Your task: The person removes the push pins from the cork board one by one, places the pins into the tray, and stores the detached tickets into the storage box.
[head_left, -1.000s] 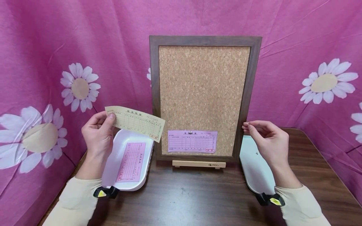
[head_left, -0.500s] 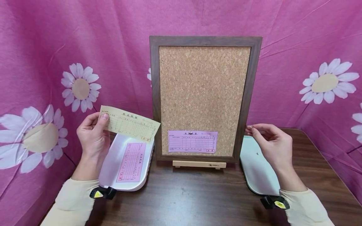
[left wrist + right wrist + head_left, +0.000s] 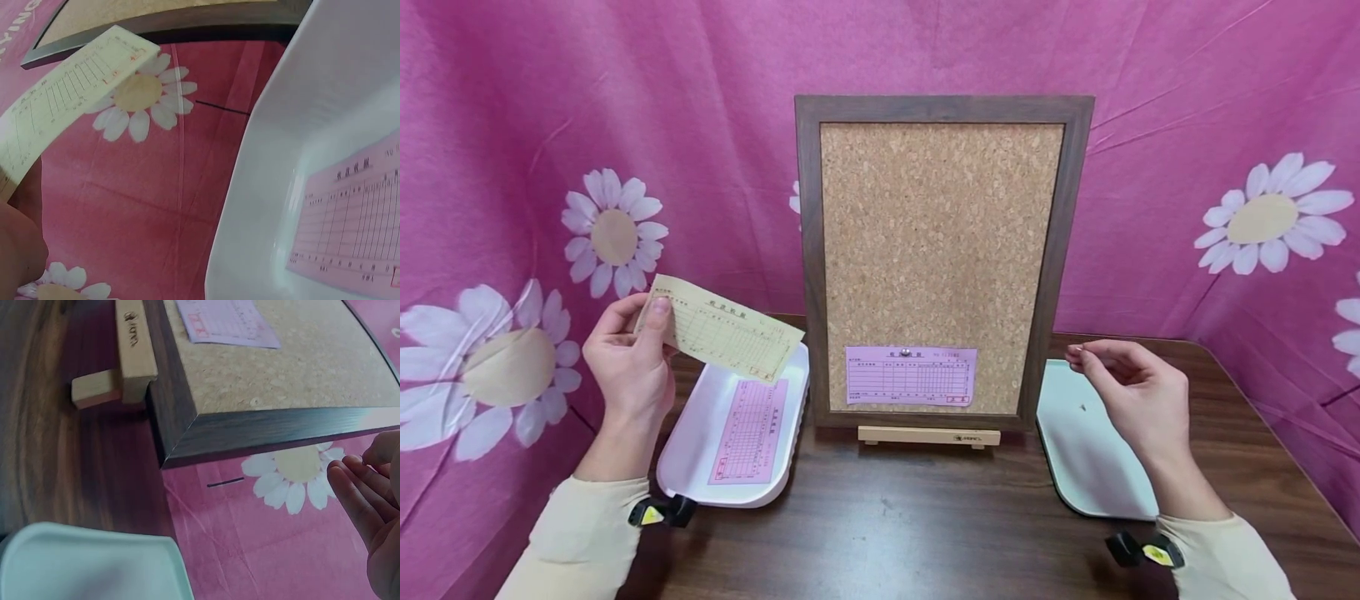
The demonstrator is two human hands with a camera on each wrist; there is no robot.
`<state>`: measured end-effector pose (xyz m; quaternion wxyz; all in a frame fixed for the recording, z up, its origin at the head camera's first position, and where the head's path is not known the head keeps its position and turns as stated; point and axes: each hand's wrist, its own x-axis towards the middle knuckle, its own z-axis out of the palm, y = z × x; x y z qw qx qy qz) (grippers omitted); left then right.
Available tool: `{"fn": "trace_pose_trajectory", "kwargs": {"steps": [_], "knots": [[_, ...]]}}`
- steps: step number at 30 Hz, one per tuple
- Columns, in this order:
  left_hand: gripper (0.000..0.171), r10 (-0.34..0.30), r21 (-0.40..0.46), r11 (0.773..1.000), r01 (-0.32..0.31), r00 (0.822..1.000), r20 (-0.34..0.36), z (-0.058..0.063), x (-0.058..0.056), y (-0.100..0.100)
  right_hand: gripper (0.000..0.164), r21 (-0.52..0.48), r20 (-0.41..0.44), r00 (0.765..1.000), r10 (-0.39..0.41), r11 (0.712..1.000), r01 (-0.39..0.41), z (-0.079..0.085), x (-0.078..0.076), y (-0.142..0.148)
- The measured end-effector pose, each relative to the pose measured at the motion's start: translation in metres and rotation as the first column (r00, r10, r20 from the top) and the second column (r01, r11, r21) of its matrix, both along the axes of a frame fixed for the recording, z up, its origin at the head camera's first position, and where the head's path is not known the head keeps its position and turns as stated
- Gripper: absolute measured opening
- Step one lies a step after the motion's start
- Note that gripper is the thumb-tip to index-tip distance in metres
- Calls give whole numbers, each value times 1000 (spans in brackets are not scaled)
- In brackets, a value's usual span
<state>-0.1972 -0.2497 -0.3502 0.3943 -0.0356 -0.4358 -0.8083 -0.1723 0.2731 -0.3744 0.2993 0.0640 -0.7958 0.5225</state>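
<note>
Left of the frame, the left hand [image 3: 628,360] pinches a yellow slip [image 3: 726,330]; at right, the right hand [image 3: 1141,393] pinches a tiny object [image 3: 1078,348], which a slackening hold could drop.

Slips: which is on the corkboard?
The pink slip with a pin near its top; the other pink slip lies in the white tray, and the left hand holds the yellow slip.

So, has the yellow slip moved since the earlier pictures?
Yes. In the head view, the yellow slip has moved left, away from the corkboard's dark frame, which it overlapped earlier.
</note>
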Motion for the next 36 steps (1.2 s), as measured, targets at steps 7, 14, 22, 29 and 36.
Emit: {"fn": "trace_pose_trajectory", "kwargs": {"steps": [7, 14, 22, 29, 36], "knots": [[14, -20, -67, 998, 18, 999, -27, -2, 0, -7, 13, 13, 36, 999, -30, 999, 30, -7, 2, 8], [12, -14, -114, 993, 18, 999, 44, 0, 2, -12, 13, 10, 62, 997, -47, 999, 46, -16, 3, 13], [11, -9, -156, 988, 20, 998, 67, -2, 5, -17, 14, 12, 98, 994, -52, 999, 51, -24, 5, 18], [12, -36, -242, 968, 62, 993, 109, -4, 8, -21, 17, 20, 113, 992, -52, 999, 50, -31, 6, 24], [14, -57, -336, 932, 132, 973, 224, -6, 9, -24, 16, 36, 131, 990, -55, 998, 50, -37, 7, 27]]}}
